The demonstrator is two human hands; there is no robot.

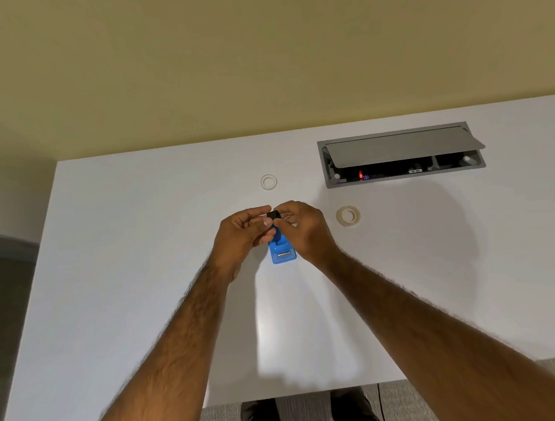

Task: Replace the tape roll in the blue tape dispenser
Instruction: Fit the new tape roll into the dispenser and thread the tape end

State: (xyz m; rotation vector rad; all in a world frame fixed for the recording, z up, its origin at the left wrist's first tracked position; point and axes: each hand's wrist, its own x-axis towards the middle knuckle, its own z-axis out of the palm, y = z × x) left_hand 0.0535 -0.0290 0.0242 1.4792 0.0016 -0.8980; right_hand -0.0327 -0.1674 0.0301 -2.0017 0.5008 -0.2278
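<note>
Head view: the blue tape dispenser (283,253) stands on the white table (141,252), its far end hidden beneath both hands. The left hand (242,234) and right hand (300,230) meet above it, fingertips pinched on a small black part (272,215), judged to be the spindle hub. A full tape roll (348,216) lies flat just right of the hands; a thin ring (268,181), apparently the spent core, lies farther back. An open cable box (400,155) sits beyond. The dispenser appears light, rigid plastic, likely to slide; hold its side walls. The roll is stiff; grip its outer rim.
</note>
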